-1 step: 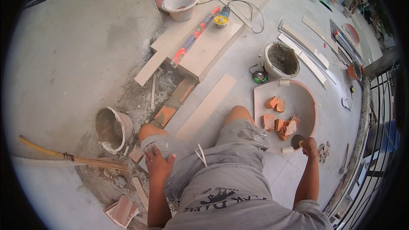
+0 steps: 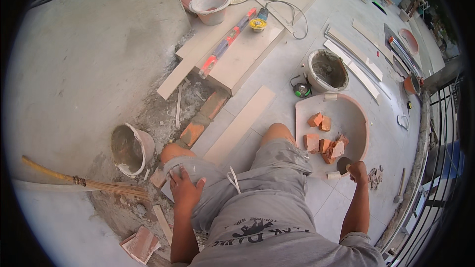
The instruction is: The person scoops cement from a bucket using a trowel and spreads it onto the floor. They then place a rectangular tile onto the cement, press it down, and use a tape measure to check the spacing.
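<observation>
My right hand (image 2: 358, 172) is closed around the handle of a trowel (image 2: 344, 164), its grey blade inside the near edge of a wide pinkish tub (image 2: 356, 113). Broken orange bricks (image 2: 324, 144) lie in that tub, just beyond the blade. My left hand (image 2: 185, 190) rests on my left thigh, fingers spread and holding nothing. Past my left knee runs a row of mortared bricks (image 2: 192, 132) along the dirt. A long beige tile strip (image 2: 240, 124) lies on the floor between my knees and the step.
Left stand a mortar bucket (image 2: 132, 150) and a straw broom (image 2: 106, 188). On the step ahead are a red spirit level (image 2: 227, 43), an angle grinder (image 2: 259, 20) and a bucket (image 2: 210, 7). A mortar bucket (image 2: 327, 70) and tape measure (image 2: 301, 89) sit beyond the tub; a railing (image 2: 440, 168) borders the right.
</observation>
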The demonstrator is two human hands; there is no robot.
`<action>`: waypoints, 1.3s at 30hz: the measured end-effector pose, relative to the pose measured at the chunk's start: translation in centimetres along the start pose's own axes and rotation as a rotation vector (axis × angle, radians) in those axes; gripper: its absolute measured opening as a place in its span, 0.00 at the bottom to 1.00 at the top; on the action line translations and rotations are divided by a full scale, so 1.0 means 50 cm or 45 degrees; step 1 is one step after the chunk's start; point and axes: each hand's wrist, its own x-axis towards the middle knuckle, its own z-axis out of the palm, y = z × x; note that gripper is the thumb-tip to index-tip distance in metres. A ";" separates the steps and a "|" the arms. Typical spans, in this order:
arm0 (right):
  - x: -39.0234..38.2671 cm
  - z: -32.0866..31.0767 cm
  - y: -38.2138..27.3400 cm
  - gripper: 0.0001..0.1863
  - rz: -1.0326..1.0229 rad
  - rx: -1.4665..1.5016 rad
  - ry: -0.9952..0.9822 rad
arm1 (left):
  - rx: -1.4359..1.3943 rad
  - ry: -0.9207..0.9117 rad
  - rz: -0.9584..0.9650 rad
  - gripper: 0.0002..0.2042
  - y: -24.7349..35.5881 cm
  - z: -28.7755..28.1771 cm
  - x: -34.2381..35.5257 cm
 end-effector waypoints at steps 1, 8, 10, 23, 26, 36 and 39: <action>0.004 0.007 0.004 0.13 0.018 0.070 0.032 | 0.027 -0.008 0.023 0.45 0.009 0.002 0.001; 0.023 -0.031 -0.026 0.09 0.000 0.205 0.024 | 0.257 0.075 0.085 0.43 0.063 0.059 0.021; 0.030 -0.046 -0.027 0.08 0.080 0.197 -0.005 | 0.202 0.154 0.130 0.42 0.058 0.071 0.022; 0.076 -0.046 0.035 0.13 0.220 0.471 -0.207 | 0.141 0.326 0.153 0.38 0.062 0.077 0.018; 0.092 -0.050 0.043 0.13 0.176 0.382 -0.188 | 0.129 0.319 0.149 0.38 0.063 0.077 0.019; 0.108 -0.064 0.038 0.15 0.209 0.429 -0.234 | 0.132 0.378 0.161 0.36 0.064 0.080 0.022; 0.104 -0.072 0.022 0.15 0.212 0.400 -0.219 | 0.129 0.378 0.160 0.37 0.065 0.078 0.025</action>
